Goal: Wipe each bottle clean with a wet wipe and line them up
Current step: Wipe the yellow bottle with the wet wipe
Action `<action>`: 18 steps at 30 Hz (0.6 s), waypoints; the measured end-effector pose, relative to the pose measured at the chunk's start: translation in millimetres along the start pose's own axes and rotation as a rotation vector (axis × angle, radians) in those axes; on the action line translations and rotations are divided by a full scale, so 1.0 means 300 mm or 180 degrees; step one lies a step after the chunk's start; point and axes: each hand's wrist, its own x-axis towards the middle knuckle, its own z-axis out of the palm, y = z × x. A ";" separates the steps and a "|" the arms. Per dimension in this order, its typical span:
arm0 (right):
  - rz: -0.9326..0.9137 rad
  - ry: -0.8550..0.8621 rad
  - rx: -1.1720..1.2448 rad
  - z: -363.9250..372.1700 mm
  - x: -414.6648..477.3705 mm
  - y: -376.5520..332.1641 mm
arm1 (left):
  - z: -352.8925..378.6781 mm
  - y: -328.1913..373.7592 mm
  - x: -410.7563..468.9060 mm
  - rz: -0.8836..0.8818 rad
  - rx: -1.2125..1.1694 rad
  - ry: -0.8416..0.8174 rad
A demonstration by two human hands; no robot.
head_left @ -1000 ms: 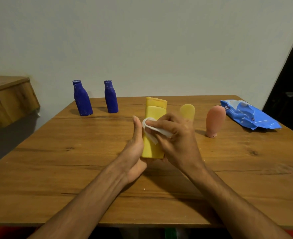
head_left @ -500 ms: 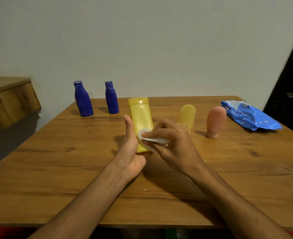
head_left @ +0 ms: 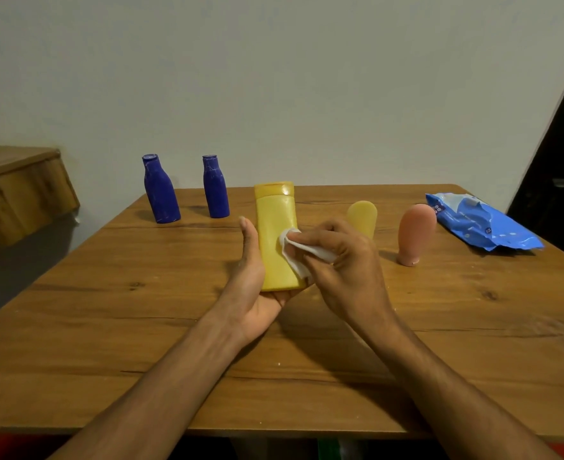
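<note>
— Yellow bottle (head_left: 275, 240), upright just above the bench (head_left: 108, 327), centre front. How will it handle?
— Light, I'd judge: stiff, smooth plastic, and slick once it's damp. Its broad flat sides are the place to grip.
— And the hands?
— The left hand (head_left: 252, 287) cradles it, base in the palm and thumb up one side. The right hand (head_left: 343, 260) pinches the wet wipe (head_left: 295, 250) against its front.
— Contents?
— The bottle is opaque, so I can't tell. The blue wipe pack (head_left: 479, 224) lies far right, and I can't tell what's in it either.
</note>
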 end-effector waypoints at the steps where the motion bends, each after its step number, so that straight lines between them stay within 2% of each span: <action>1: 0.0043 0.0036 -0.0004 -0.002 0.001 0.001 | 0.001 -0.001 -0.002 -0.0015 0.0047 -0.0065; 7: 0.0205 0.0237 -0.0045 -0.026 0.013 0.015 | 0.012 -0.017 -0.011 -0.0087 0.0258 -0.0312; 14: 0.0065 -0.0349 -0.0387 -0.011 -0.002 0.009 | -0.001 -0.016 0.013 0.0103 0.0124 0.0249; 18: 0.0219 -0.0654 -0.0242 -0.020 0.002 -0.004 | -0.004 -0.010 0.016 0.0165 -0.0071 0.0289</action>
